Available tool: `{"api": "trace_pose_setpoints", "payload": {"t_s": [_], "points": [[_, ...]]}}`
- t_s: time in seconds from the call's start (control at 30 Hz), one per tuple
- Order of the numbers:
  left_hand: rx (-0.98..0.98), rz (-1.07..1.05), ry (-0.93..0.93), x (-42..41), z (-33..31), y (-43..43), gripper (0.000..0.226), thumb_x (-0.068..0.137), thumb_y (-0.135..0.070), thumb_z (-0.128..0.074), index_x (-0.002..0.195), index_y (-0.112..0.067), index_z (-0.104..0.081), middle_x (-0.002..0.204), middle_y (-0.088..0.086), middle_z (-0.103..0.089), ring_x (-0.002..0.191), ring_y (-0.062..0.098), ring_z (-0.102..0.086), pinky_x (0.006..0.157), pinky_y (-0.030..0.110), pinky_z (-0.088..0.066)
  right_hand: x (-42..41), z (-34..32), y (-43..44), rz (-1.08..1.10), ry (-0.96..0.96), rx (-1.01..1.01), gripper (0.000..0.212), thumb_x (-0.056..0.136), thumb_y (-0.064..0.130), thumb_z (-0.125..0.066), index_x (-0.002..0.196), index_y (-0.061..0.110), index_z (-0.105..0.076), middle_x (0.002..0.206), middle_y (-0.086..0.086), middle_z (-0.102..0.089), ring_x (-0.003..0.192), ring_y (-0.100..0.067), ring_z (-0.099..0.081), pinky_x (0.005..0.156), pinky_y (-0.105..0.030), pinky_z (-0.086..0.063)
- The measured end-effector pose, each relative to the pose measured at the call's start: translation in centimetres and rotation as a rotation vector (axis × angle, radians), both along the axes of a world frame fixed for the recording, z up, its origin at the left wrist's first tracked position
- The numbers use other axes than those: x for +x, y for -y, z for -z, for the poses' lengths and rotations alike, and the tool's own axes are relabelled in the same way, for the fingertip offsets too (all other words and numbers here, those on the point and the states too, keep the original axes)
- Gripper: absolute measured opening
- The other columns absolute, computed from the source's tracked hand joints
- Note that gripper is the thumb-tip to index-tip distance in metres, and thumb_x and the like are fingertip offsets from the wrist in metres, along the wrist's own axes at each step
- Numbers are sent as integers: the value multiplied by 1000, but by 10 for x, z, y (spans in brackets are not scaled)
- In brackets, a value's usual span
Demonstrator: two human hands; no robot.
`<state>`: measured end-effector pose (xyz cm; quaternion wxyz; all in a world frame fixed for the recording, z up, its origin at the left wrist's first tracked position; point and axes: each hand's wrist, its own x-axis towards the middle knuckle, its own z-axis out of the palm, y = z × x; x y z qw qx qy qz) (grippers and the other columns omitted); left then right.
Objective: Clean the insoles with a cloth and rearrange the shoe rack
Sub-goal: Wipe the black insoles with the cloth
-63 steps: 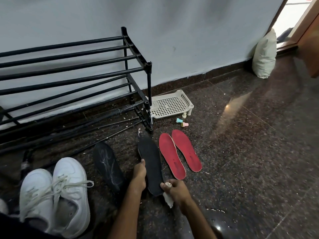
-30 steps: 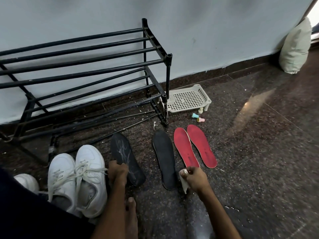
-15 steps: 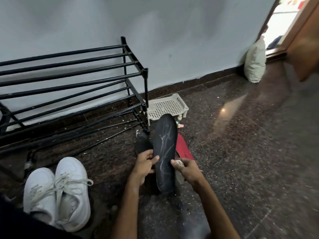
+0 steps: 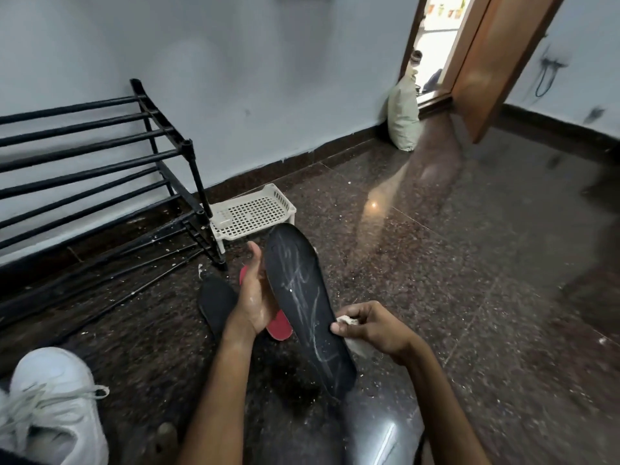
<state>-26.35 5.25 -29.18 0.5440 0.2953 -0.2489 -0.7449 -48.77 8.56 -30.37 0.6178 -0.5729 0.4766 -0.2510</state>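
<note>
Fingers (image 4: 356, 310) of the right hand (image 4: 375, 328) curl round a crumpled white cloth (image 4: 347, 319), with the thumb pressing it against the right edge of a black insole (image 4: 302, 297) near its heel end. The insole is held up off the floor (image 4: 469, 263), tilted with its toe end pointing away toward the wall and its upper face, streaked with whitish marks, turned to the camera. The left hand (image 4: 255, 297) steadies it from the other side: the palm is open and laid along the insole's left edge, one digit stretched straight up, the remaining fingers passing out of sight behind the insole. Below the raised insole, a second black insole (image 4: 216, 303) lies flat on the dark speckled floor just left of the left wrist, and a red insole (image 4: 278, 325) shows beneath that hand, partly covered by it. A black bar-type shoe rack (image 4: 100, 169) stands against the pale wall at left, its shelves bare in the part that is visible, with a white perforated plastic tray (image 4: 255, 213) on the floor touching or just beside its near corner post. A white laced sneaker (image 4: 50, 407) sits at the lower left edge of the view. At the far end of the wall, a pale stuffed sack (image 4: 404, 119) leans beside an open wooden door (image 4: 486, 62).
</note>
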Motion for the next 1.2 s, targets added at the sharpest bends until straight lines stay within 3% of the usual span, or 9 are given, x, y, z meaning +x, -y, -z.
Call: {"api": "trace_pose_setpoints", "payload": {"t_s": [0.1,0.37,0.53,0.63,0.77,0.97,1.07,1.13,1.2], "points": [[-42,68,-128,-15,-2,-2,91,90,-77,-28,152,-10,-32,142,26,-45,121,41,-50,112,60,-29,-1,4,1,88,-45,-33,25,83,15,-75,92,-8,-71,93,-17,-72,89,-21,-66,93,-44,-51],[-129,41,-145,-24,-15,-5,99,87,-80,-25,146,-2,-39,125,22,-55,106,37,-57,98,54,-42,8,11,9,152,-193,-25,21,76,28,-80,87,10,-76,93,-9,-76,98,-29,-69,93,-51,-52],[-123,-46,-105,-23,-17,-5,88,93,-72,-22,141,-3,-48,114,17,-62,100,31,-61,90,45,-50,4,-29,13,355,-231,-93,19,81,10,-77,98,7,-71,96,-9,-74,87,-26,-71,80,-47,-58],[-107,-77,-39,-32,-15,-6,82,97,-67,-21,138,-3,-51,117,18,-64,108,32,-61,95,46,-49,16,-74,15,450,180,-88,29,80,-4,-72,107,1,-63,97,-13,-70,78,-22,-69,61,-32,-59],[-105,-34,-49,-46,-21,-10,85,92,-71,-29,139,-3,-51,140,25,-51,133,38,-47,116,52,-31,58,-97,15,498,506,-79,28,79,-3,-74,100,7,-58,87,-9,-69,75,-20,-68,65,-33,-57],[-230,-83,-48,-35,-36,0,97,86,-72,-42,145,4,-36,117,19,-56,107,33,-53,98,46,-39,44,-24,-3,503,-708,-160,17,84,10,-66,94,14,-53,89,-1,-61,70,-12,-53,49,-19,-35],[-257,-119,-27,-30,-34,4,92,90,-71,-33,143,5,-37,115,20,-56,105,34,-54,94,48,-39,13,-11,-14,515,-929,-76,14,90,6,-58,99,10,-49,91,-4,-57,70,-13,-50,47,-19,-32],[-260,-126,-14,-32,-33,4,92,91,-70,-32,142,6,-37,114,20,-57,102,32,-56,93,46,-41,7,-17,-5,561,-716,-132,14,88,14,-65,91,15,-51,90,-4,-62,72,-16,-58,57,-29,-50],[-239,-134,-17,-35,-31,3,93,90,-70,-34,143,6,-37,115,20,-57,105,31,-55,97,46,-41,19,-39,5,634,-160,-176,20,83,13,-74,91,15,-56,97,-8,-66,85,-26,-68,70,-42,-60]]}}
